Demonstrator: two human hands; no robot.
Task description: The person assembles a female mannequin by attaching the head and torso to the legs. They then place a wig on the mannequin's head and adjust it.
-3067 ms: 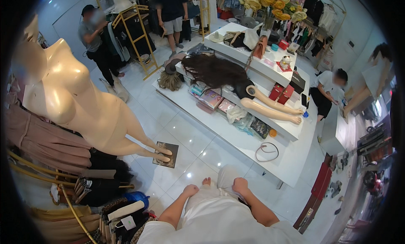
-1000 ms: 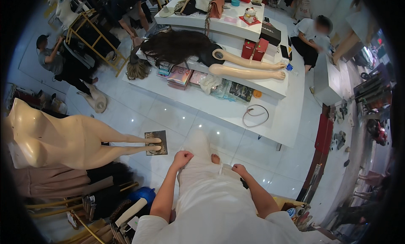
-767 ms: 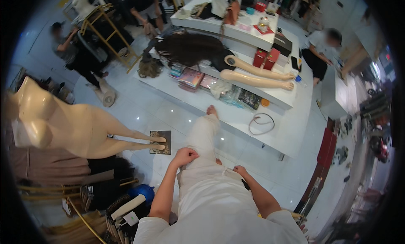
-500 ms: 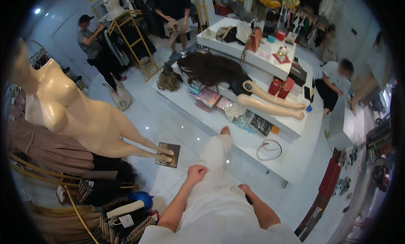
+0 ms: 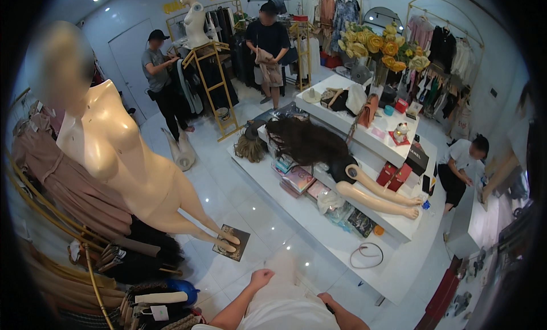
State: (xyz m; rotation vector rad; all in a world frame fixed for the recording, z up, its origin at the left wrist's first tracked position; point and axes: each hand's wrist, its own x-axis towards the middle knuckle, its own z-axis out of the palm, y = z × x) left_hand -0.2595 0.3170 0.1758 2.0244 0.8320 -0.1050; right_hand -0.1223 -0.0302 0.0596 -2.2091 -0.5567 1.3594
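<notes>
My left hand (image 5: 261, 278) is curled on the top edge of a white cloth (image 5: 282, 298) that hangs at my front. On the cloth's other side, my right hand (image 5: 326, 298) shows only in part, and its fingers are hidden. A bare cream mannequin (image 5: 131, 170) stands just ahead on my left, its feet on a dark square base (image 5: 232, 243). To my right front is a white stepped display table (image 5: 393, 267). On it lie a second mannequin with a long dark wig (image 5: 307, 142), a coiled cable (image 5: 367, 255), and boxes.
A gold rail with brown and dark clothes (image 5: 62, 187) curves along my left. Two people stand by a gold rack (image 5: 211, 73) at the back, and another person (image 5: 461, 165) crouches right of the table. Yellow flowers (image 5: 379, 45) top the table's far end.
The view has lifted and swung left, so the standing mannequin looks larger. My white-clad leg stepped forward and drew back. Both hands stayed at the cloth.
</notes>
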